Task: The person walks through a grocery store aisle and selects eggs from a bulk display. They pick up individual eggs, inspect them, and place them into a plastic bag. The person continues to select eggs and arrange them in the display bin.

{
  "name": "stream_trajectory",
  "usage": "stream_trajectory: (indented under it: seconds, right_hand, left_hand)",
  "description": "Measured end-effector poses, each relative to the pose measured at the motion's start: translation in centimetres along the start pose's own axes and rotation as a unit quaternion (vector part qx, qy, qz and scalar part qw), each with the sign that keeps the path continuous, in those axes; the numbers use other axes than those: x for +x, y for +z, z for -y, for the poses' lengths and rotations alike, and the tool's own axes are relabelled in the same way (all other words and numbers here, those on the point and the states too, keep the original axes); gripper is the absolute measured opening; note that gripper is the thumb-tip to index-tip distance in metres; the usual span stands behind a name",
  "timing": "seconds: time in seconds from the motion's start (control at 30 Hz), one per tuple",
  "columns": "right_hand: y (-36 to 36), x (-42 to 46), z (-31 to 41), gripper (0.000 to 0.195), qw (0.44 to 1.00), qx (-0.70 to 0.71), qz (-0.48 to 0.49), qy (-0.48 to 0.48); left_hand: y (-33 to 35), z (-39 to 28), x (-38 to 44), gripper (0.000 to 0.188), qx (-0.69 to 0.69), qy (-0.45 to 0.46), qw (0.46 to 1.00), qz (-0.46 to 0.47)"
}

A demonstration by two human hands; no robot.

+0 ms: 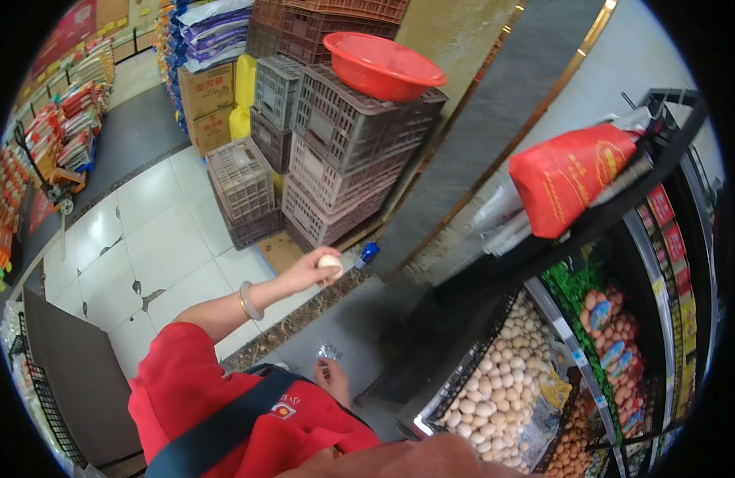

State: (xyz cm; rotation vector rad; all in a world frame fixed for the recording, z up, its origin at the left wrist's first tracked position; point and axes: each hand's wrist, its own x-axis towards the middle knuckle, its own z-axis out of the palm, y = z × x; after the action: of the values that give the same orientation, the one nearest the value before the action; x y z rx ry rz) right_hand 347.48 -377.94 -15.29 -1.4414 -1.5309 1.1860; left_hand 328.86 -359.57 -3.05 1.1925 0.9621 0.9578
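Note:
An off-white egg (pixel 329 266) is held between the thumb and fingers of my left hand (pixel 317 269), which reaches out over the floor's dark stone edging. A bangle circles that wrist. Lower down, close to my red shirt, my right hand (pixel 332 377) has its fingers curled at a crumpled piece of clear plastic (pixel 328 351); its forearm is hidden. To the right, many pale eggs (pixel 497 382) fill a black display bin. Brown eggs (pixel 573 439) lie in the section beyond, and netted bags of eggs (pixel 612 340) stand on the shelf further right.
Stacked plastic crates (pixel 343 143) stand ahead, topped by a red basin (pixel 385 63). A blue object (pixel 367 255) lies by the pillar (pixel 439 161). A red bag (pixel 573 176) hangs at the right. A grey panel (pixel 68 370) stands at the left. Blurred skin crosses the bottom edge.

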Motion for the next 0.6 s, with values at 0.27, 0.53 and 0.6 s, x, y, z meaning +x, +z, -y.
stream_trajectory:
  seconds: [0.27,0.53,0.6]
  right_hand:
    - [2.9,9.3,1.7,0.025,0.984,-0.093,0.138,-0.057]
    - [-2.9,16.1,2.1,0.026,0.973,-0.149,0.174,-0.003]
    - [-4.3,17.9,3.3,0.026,0.977,-0.137,0.161,-0.003]
  left_hand:
    - [-7.6,-12.1,9.1,0.036,0.078,0.195,0.977,-0.042]
    - [-11.9,-23.8,19.1,0.039,0.235,0.41,0.852,-0.225]
    - [-13.7,-27.0,21.2,0.04,0.293,0.404,0.827,-0.26]
